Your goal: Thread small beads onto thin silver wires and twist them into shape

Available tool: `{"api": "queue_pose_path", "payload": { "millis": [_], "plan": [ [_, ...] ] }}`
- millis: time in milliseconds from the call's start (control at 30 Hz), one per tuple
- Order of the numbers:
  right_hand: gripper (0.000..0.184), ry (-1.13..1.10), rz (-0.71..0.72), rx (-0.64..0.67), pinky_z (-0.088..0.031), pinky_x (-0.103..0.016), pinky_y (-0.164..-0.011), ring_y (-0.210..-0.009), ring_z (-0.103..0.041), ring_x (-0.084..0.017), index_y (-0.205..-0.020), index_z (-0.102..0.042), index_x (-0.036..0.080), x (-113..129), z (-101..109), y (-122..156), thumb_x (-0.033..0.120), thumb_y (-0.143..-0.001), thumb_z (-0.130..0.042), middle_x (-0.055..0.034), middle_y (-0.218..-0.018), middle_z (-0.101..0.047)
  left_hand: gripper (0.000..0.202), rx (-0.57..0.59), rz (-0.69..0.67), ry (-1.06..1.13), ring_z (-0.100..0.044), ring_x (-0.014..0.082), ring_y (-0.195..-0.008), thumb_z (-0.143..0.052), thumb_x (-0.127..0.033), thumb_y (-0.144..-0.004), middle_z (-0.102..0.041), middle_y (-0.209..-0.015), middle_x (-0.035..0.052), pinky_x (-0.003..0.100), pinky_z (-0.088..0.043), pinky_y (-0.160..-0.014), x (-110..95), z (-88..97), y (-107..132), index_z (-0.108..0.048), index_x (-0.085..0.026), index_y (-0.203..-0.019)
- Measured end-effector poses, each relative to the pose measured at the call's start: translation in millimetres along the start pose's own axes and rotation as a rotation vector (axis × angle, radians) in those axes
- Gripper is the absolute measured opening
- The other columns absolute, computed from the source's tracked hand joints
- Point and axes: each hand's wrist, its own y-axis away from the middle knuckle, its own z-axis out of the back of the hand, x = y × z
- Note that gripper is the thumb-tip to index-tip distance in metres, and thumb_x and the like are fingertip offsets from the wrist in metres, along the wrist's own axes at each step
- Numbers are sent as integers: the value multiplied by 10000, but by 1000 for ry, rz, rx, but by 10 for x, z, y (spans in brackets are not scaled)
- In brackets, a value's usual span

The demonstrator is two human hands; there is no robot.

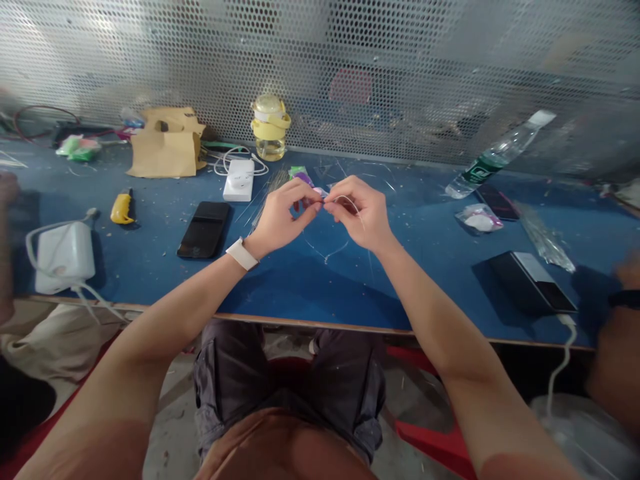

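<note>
My left hand (pixel 285 212) and my right hand (pixel 361 210) meet over the middle of the blue table, fingertips almost touching. Each pinches a thin, pale strand (pixel 353 201) between thumb and forefinger. Part of the strand arcs over my right fingers, and a fine loop (pixel 326 258) shows below the hands. Whether the loop belongs to the same strand I cannot tell. Just behind my left fingers lie small green and purple packets (pixel 301 175), partly covered by the hand. A bundle of thin strands (pixel 280 181) lies beside my left hand.
Left of me are a black phone (pixel 204 230), a white power adapter (pixel 239 180), a yellow cutter (pixel 121 208) and a white charger (pixel 65 257). A yellow-lidded bottle (pixel 270 130) stands behind. Rightward are a leaning water bottle (pixel 500 157) and a black box (pixel 530 283). People sit on both sides.
</note>
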Motion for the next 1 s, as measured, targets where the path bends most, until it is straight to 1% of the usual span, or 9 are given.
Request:
{"api": "queue_pose_path", "payload": {
  "millis": [67,167,267,367,533,633,800,900,1000],
  "plan": [
    [295,18,-10,12,-531,-302,-610,-719,-631,-133,-1060,-813,286,2,5,-1,578,-1024,-813,-22,-1033,-765,153,-5,-57,-60,-699,155,-854,-670,-299,-1100,-772,-991,40,317,-577,-752,-16,3,0,-766,-227,-1005],
    [314,83,-22,25,-506,-325,-658,-698,-585,-143,-1044,-798,272,6,9,-2,586,-1042,-787,-2,-890,-712,124,-32,-75,-113,-706,163,-886,-653,-225,-1096,-762,-1006,44,325,-577,-783,-24,6,1,-747,-219,-1016],
    [353,161,-17,91,-463,-339,-681,-670,-521,-146,-965,-731,255,33,8,-3,581,-1097,-701,18,-792,-632,117,-19,-90,-171,-719,185,-935,-644,-208,-1094,-753,-1012,53,345,-589,-831,-10,5,9,-733,-218,-1019],
    [369,179,-24,139,-424,-338,-678,-680,-487,-151,-979,-673,261,71,7,-8,593,-1132,-626,24,-789,-591,121,-10,-105,-203,-723,194,-956,-629,-205,-1096,-748,-1013,48,361,-598,-865,1,-2,16,-727,-222,-1028],
    [428,56,-94,161,-378,-327,-619,-629,-436,-142,-946,-618,277,60,9,-17,677,-1093,-656,50,-725,-491,148,2,-116,-181,-731,202,-1012,-590,-251,-1133,-748,-1065,53,379,-614,-906,-36,1,6,-716,-230,-1056],
    [425,-37,-146,164,-342,-316,-580,-594,-396,-130,-946,-600,281,63,-14,-16,676,-1081,-679,62,-704,-447,170,12,-120,-148,-725,210,-1024,-567,-288,-1154,-741,-1086,66,381,-612,-908,-58,15,0,-703,-234,-1067],
    [359,-57,-198,174,-295,-309,-541,-559,-340,-114,-895,-572,270,166,-51,-21,552,-1095,-668,64,-685,-444,192,21,-140,-166,-717,210,-997,-548,-321,-1162,-739,-1060,70,365,-599,-864,-55,13,12,-685,-237,-1058],
    [295,23,-167,161,-321,-308,-563,-567,-332,-120,-813,-555,265,201,-54,-30,395,-1057,-659,62,-631,-435,157,22,-186,-161,-712,210,-977,-553,-289,-1153,-744,-1059,66,377,-592,-868,-51,5,21,-676,-242,-1066],
    [263,15,-122,118,-345,-308,-592,-590,-358,-128,-748,-510,259,207,-74,-32,285,-988,-614,57,-610,-425,123,22,-216,-215,-720,216,-995,-565,-244,-1125,-752,-1072,64,394,-594,-898,-39,17,27,-681,-248,-1083]
  ]
}}
